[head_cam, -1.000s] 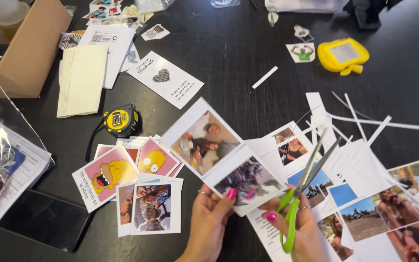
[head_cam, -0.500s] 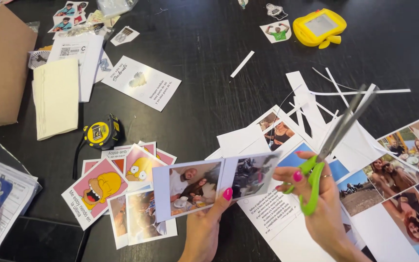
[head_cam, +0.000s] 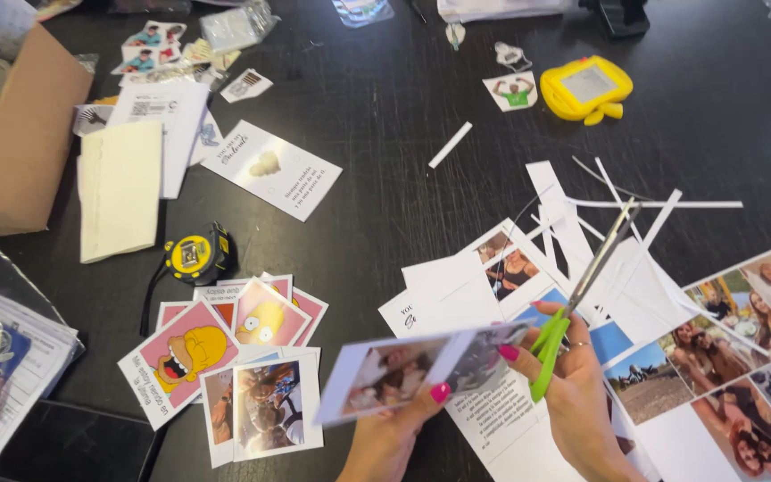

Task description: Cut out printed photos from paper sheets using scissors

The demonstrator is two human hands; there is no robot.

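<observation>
My left hand (head_cam: pixel 385 437) pinches a blurred strip of printed photos with white borders (head_cam: pixel 417 368) by its lower edge, thumb on top, holding it level above the dark wooden table (head_cam: pixel 385 134). My right hand (head_cam: pixel 582 402) is closed through the handles of green-handled scissors with long steel blades (head_cam: pixel 582 286), just right of the strip; the blades point up and away, slightly parted. Left of the strip lies a pile of cartoon and photo prints (head_cam: pixel 225 357). Beyond that pile sits a yellow and black tape measure (head_cam: pixel 194 257). Right of the strip lie white paper offcuts (head_cam: pixel 635 214).
</observation>
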